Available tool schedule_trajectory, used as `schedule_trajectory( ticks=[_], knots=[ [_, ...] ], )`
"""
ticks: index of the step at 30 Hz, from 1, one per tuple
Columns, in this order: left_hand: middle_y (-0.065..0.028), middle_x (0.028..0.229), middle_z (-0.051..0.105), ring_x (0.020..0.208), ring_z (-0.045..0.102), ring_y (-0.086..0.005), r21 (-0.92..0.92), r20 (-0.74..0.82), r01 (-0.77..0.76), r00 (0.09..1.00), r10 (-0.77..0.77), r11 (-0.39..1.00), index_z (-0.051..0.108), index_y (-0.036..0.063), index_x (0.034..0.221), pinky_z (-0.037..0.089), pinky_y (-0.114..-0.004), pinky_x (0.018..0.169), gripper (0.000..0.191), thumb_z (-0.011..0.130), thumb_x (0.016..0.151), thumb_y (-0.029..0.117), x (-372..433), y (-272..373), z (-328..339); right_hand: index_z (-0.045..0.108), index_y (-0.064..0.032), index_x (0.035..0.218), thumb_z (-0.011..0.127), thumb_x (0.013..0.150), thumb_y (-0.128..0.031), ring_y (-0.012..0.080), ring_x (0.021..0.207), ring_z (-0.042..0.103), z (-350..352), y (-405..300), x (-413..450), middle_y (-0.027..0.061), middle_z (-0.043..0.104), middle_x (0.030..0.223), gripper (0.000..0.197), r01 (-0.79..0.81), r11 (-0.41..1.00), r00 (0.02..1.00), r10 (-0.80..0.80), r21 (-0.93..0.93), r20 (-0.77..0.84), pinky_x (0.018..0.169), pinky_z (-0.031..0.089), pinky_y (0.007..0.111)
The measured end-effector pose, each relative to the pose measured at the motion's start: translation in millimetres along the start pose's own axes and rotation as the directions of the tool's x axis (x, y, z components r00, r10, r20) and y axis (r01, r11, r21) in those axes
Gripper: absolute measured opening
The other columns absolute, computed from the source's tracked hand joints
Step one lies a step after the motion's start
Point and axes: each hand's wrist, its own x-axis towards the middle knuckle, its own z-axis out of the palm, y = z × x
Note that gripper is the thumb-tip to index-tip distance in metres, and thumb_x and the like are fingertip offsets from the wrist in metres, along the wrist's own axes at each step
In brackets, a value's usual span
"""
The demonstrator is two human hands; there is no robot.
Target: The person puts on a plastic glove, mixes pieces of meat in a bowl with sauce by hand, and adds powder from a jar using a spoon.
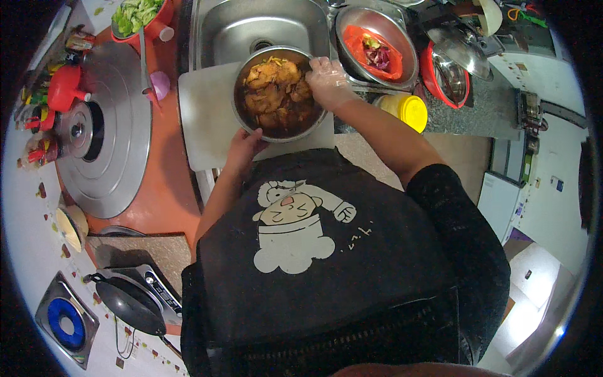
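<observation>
A round metal bowl of meat pieces in dark brown sauce rests on a white cutting board in front of the sink. My right hand, in a clear plastic glove, is at the bowl's right rim, its fingertips close to the meat; whether it grips anything is hard to tell. With bare fingers my left hand holds the rim at the lower left. Yellowish shreds lie on top of the meat near the far rim.
Behind the board is a steel sink. At right stand a metal basin with a red bag of scraps, a yellow-lidded tub and a red basin. A large metal lid and a red colander of greens are at left.
</observation>
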Motion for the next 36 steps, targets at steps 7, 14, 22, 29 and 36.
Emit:
schedule_trajectory(
  ticks=[7,14,22,29,36],
  knots=[
    [-0.0096,0.114,0.063,0.099,0.065,-0.0207,0.15,-0.008,-0.078,0.997,0.08,0.986,0.052,0.0024,0.124,0.057,-0.037,0.087,0.031,0.059,0.097,0.014,-3,4,0,0.067,0.0011,0.098,0.055,0.081,-0.007,0.0281,0.101,0.057,0,-4,7,0.0135,0.061,0.099,0.022,0.106,0.99,0.991,-0.098,-0.09,0.09,0.088,0.046,0.041],
    [-0.0106,0.11,0.064,0.095,0.067,-0.0219,0.125,-0.041,-0.084,0.995,0.09,0.989,0.051,0.0004,0.125,0.058,-0.037,0.084,0.033,0.059,0.096,0.013,-3,6,2,0.066,0.0008,0.091,0.056,0.082,-0.008,0.0304,0.084,0.067,39,-8,14,0.0165,0.065,0.089,0.016,0.158,0.985,0.987,-0.16,-0.068,-0.024,0.068,0.055,0.044],
    [-0.012,0.107,0.065,0.092,0.067,-0.0214,0.181,-0.021,-0.103,0.994,0.109,0.978,0.052,-0.0005,0.121,0.059,-0.035,0.08,0.031,0.061,0.095,0.015,4,4,-6,0.064,-0.0056,0.093,0.061,0.08,-0.017,0.0368,0.091,0.066,12,-12,16,0.0219,0.066,0.089,0.017,0.138,0.832,0.972,-0.219,0.538,0.088,0.076,0.053,0.048],
    [-0.012,0.107,0.065,0.093,0.067,-0.0214,0.144,-0.077,-0.079,0.993,0.09,0.987,0.054,-0.0012,0.118,0.06,-0.036,0.08,0.029,0.062,0.095,0.014,8,2,-8,0.062,-0.0038,0.092,0.056,0.085,-0.017,0.0404,0.086,0.065,27,-25,22,0.0216,0.065,0.087,0.016,0.039,0.822,0.993,-0.094,0.568,0.067,0.077,0.052,0.05],
    [-0.0138,0.109,0.064,0.094,0.067,-0.0244,0.097,-0.047,-0.093,0.994,0.098,0.991,0.054,-0.0022,0.116,0.061,-0.037,0.08,0.028,0.063,0.093,0.011,6,8,-6,0.06,-0.0031,0.099,0.043,0.095,-0.015,0.0423,0.089,0.064,14,-29,63,0.0237,0.064,0.098,0.021,-0.086,0.817,0.981,0.169,0.57,-0.093,0.079,0.051,0.05]
  ],
)
